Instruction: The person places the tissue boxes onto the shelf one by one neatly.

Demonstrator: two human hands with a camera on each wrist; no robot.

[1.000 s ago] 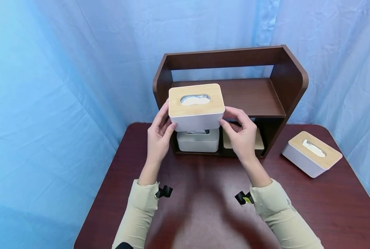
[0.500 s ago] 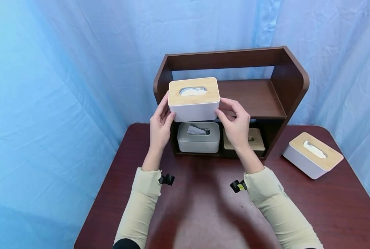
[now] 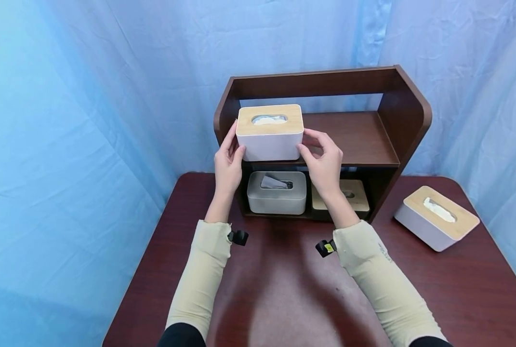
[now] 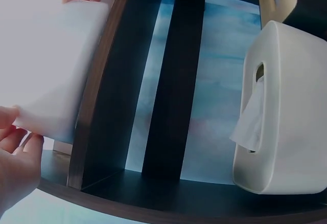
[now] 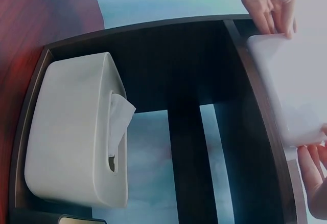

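Box further back; at shelf edge

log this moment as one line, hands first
left hand, right hand: grip wood-topped white box; at: upper shelf, left end; below: grey box

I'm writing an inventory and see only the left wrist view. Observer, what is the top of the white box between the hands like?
Observer: The held white box has a wood-coloured lid with an oval slot.
Operator: Is another box on the table?
Observer: Yes, a second white box, to the right of the shelf unit.
Operator: Is it lined up with the shelf unit?
Observer: No, it stands at an angle to it.
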